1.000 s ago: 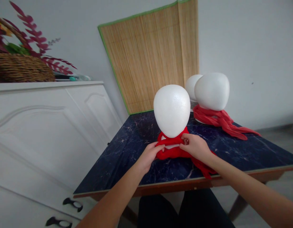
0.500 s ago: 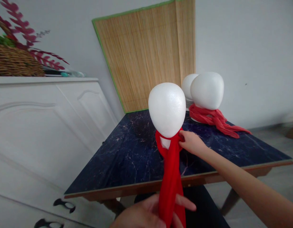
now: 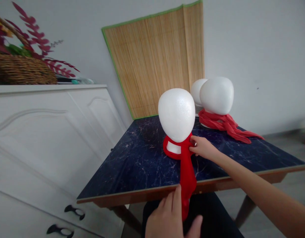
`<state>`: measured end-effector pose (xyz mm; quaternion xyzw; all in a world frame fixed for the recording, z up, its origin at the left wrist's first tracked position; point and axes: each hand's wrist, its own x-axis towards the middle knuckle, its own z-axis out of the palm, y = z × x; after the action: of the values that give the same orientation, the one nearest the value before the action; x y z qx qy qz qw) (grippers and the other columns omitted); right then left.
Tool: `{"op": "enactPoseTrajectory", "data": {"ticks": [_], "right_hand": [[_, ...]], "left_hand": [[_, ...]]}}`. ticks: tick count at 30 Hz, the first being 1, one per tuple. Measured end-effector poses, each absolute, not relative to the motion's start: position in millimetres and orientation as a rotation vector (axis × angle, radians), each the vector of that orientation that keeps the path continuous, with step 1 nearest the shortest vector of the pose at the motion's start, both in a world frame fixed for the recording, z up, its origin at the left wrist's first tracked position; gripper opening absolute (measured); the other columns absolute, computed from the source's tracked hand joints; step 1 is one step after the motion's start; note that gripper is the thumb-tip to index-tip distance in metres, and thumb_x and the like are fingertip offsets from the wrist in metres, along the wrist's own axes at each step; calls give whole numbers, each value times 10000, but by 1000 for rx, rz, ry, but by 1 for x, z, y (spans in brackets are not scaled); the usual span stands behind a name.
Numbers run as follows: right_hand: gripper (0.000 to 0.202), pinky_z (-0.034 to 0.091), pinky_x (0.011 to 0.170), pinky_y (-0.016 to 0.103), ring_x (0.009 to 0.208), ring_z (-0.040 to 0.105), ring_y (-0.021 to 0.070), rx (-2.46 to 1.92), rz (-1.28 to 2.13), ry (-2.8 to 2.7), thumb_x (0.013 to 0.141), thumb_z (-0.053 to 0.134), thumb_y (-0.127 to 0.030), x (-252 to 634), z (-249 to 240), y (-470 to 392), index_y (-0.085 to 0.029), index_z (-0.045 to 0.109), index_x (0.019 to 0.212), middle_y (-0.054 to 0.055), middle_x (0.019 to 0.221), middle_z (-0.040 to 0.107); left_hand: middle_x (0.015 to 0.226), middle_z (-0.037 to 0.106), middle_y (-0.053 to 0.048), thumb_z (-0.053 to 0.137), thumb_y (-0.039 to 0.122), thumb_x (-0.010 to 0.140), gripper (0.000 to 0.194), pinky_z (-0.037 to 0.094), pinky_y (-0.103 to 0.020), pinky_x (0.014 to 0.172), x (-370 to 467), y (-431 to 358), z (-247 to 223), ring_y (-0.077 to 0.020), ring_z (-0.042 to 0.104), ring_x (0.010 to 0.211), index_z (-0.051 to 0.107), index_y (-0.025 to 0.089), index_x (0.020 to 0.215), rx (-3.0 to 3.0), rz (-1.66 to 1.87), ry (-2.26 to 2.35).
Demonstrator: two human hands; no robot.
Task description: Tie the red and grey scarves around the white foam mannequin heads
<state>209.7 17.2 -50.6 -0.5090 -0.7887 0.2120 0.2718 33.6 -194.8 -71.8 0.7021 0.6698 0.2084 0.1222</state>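
Near foam head: a white foam head (image 3: 176,114) stands upright on the table (image 3: 142,165), close to the near edge, within easy reach of both arms.
Red scarf: a red scarf (image 3: 186,168) loops around the neck of this foam head; its two ends are gathered into one strand that runs down over the table edge towards the person's lap.
Right hand: the right hand (image 3: 204,147) rests at the neck on the person's right, fingers closed in a pinch on the loop where the strand leaves it, which looks meant to steady the head and keep the loop from slipping while the strand is drawn.
Left hand: the left hand (image 3: 171,216) is low, below the table edge, with its fingers curled about the hanging end of the scarf and the thumb spread out; it grips the strand, which hangs straight as if under a light pull.
Far foam heads: two more foam heads (image 3: 217,96) stand at the back of the table, one behind the other; the nearer wears a second red scarf (image 3: 224,125) whose tail lies out across the tabletop.
Bamboo mat: a bamboo mat (image 3: 157,62) leans against the wall behind the table.
Cabinet: a white cabinet (image 3: 43,132) stands to the left, with a wicker basket (image 3: 21,69) of red foliage on top.
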Motion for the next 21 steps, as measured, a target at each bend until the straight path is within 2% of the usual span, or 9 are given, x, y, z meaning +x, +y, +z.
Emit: {"op": "enactPoseTrajectory", "data": {"ticks": [2, 5, 8, 12, 16, 18, 21], "right_hand": [[79, 448, 485, 211, 555, 609, 119, -1323, 627, -2103, 748, 530, -163, 212, -56, 19, -188, 493, 812, 5, 770, 623], [105, 480, 513, 229, 591, 629, 139, -1247, 751, -2029, 735, 546, -183, 216, -63, 23, -194, 502, 830, 0, 762, 627], [132, 501, 546, 259, 609, 626, 146, -1197, 872, -1921, 730, 564, -242, 219, -66, 26, -201, 497, 836, 1, 792, 627], [331, 503, 609, 273, 656, 603, 139, -1086, 1120, -1846, 651, 671, -288, 229, -62, 22, -203, 460, 892, -8, 825, 606], [507, 506, 777, 314, 862, 639, 179, -933, 1424, -1880, 632, 659, -241, 242, -60, 17, -194, 435, 1084, 22, 929, 642], [531, 510, 742, 307, 854, 646, 186, -987, 1390, -1869, 628, 639, -219, 243, -63, 18, -188, 418, 1110, 43, 954, 643], [553, 506, 579, 273, 679, 622, 139, -1143, 1124, -1825, 632, 652, -195, 235, -67, 23, -163, 427, 1136, 116, 1151, 583]], "left_hand": [[1350, 564, -158, 594, 536, 792, 813, 507, -483, 919, 50, -166, -59, -374, 578, 1144, 355, 184, 1486, 2110, 720, 1992], [1300, 580, -157, 578, 316, 830, 763, 486, -491, 920, 63, -125, -54, -363, 571, 1145, 259, 224, 1517, 2018, 874, 2005], [1249, 618, -142, 498, 156, 838, 692, 456, -470, 959, 60, -106, -62, -318, 598, 1116, 302, 242, 1497, 1832, 1055, 1784], [1231, 632, -114, 518, 248, 881, 506, 502, -359, 891, 55, -112, -68, -239, 646, 1006, 462, 219, 1382, 1309, 1263, 1203], [1268, 618, -99, 569, 291, 879, 481, 522, -324, 822, 60, -116, -66, -221, 659, 965, 493, 228, 1350, 1023, 1315, 983], [1303, 601, -94, 580, 305, 882, 488, 518, -329, 854, 64, -117, -65, -230, 644, 1024, 494, 236, 1357, 1010, 1334, 983], [1360, 568, -88, 572, 332, 896, 520, 486, -357, 955, 71, -124, -65, -248, 584, 1163, 465, 247, 1398, 1058, 1334, 1039]]}}
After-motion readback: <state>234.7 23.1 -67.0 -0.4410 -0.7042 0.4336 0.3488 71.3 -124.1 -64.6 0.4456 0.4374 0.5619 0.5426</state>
